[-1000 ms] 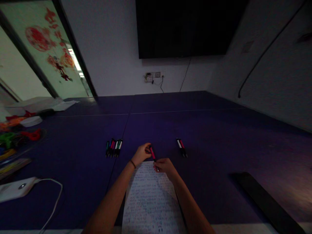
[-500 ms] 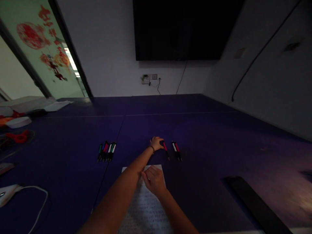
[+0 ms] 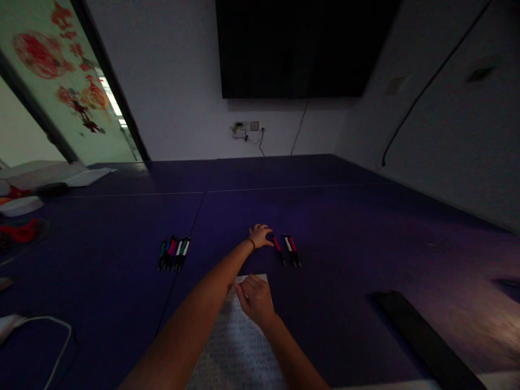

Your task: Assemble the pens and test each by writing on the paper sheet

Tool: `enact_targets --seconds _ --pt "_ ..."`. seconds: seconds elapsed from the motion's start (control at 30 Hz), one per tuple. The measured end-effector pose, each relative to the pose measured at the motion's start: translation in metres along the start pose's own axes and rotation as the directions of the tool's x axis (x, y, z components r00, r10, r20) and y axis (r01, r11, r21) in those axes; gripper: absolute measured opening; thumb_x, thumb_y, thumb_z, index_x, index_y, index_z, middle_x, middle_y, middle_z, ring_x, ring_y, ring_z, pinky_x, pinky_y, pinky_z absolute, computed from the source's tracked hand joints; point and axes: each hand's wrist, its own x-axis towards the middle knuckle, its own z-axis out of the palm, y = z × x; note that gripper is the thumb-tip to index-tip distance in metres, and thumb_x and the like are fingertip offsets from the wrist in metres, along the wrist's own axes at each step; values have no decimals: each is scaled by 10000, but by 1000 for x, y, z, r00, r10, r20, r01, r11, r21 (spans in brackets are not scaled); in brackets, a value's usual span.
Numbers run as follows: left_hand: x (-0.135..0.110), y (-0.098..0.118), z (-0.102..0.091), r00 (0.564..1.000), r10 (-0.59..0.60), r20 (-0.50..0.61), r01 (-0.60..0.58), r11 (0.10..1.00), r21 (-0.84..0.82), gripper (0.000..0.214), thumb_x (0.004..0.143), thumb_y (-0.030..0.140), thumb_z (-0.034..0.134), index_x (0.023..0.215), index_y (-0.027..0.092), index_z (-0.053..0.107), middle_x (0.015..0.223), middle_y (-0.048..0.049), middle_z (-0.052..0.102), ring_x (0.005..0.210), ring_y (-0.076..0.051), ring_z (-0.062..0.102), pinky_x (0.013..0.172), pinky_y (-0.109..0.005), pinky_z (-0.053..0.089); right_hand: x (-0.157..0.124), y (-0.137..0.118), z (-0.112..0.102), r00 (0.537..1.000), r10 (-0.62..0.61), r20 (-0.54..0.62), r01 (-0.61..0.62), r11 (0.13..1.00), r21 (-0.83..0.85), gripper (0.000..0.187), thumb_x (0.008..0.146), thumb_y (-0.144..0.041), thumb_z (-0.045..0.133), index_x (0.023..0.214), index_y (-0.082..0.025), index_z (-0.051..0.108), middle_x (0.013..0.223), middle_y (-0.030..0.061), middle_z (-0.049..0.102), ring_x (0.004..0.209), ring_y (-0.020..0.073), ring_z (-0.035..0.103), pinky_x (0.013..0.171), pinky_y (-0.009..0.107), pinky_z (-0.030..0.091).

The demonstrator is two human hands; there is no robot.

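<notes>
My left hand point(image 3: 260, 235) reaches forward over the dark blue table point(image 3: 345, 233), its fingertips closed on the top end of a red pen point(image 3: 278, 248). That pen lies on the table just left of two more pens point(image 3: 291, 249). My right hand point(image 3: 254, 298) rests on the top edge of a written sheet of paper point(image 3: 239, 352) in front of me. Its fingers are curled under, and whatever they may hold is hidden. A row of several pens point(image 3: 174, 253) lies to the left.
A long black bar point(image 3: 422, 338) lies at the near right. A white cable point(image 3: 44, 336) curls at the near left. Papers and red items point(image 3: 24, 203) sit at the far left. A dark screen point(image 3: 300, 49) hangs on the wall.
My left hand carried the red pen from above the paper forward and right, down beside the two pens. My right hand let go of the pen and settled on the paper.
</notes>
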Motion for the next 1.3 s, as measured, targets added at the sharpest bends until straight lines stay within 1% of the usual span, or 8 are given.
enact_targets --seconds 0.07,0.13,0.47,0.67,0.87,1.13,1.3 --pt "0 1 1 1000 12 -2 -12 1000 -4 545 630 512 565 1130 336 439 1295 -1 339 1197 -281 188 927 -524 190 0 1 0 1000 -1 -6 1 1000 0 334 831 -213 373 519 -165 483 480 13 484 492 113 424 480 244 284" --pt "1 2 3 1000 13 2 -13 1000 -10 517 643 505 556 1121 344 446 1291 9 344 1193 -272 193 930 -517 188 -1 2 1 1000 0 -8 0 1000 1 330 830 -211 377 520 -166 484 482 12 486 494 113 423 481 244 285" --pt "9 14 6 999 -36 27 36 999 -36 523 648 533 526 1140 392 418 1316 28 294 1203 -315 143 909 -576 164 -2 3 2 1000 3 -1 -3 1000 -5 326 829 -214 386 524 -162 488 484 12 486 496 109 425 468 245 276" --pt "7 20 5 998 -63 21 64 996 -68 549 626 562 531 1140 406 418 1324 21 284 1209 -330 127 907 -599 126 -1 4 1 1000 13 -13 -14 1000 -14 329 829 -208 384 516 -166 479 480 11 473 482 106 419 457 244 266" --pt "5 22 6 998 -55 14 56 996 -76 545 623 567 535 1137 424 421 1331 34 278 1213 -329 119 907 -607 104 0 3 1 1000 15 -21 -15 1000 -11 333 827 -209 389 507 -169 471 477 10 471 481 105 415 454 245 260" --pt "6 22 11 998 -42 -39 38 994 -105 529 606 574 549 1106 432 454 1314 40 310 1200 -331 144 900 -617 89 0 4 1 1000 18 -6 -18 1000 -14 343 835 -218 376 510 -168 473 481 7 467 483 101 412 455 242 266" --pt "7 20 12 999 -36 -38 32 994 -105 534 607 589 536 1111 439 446 1317 46 307 1201 -330 142 904 -612 88 0 4 1 1000 20 -1 -20 1000 -15 342 831 -211 383 502 -169 467 477 5 464 476 99 409 451 242 267"
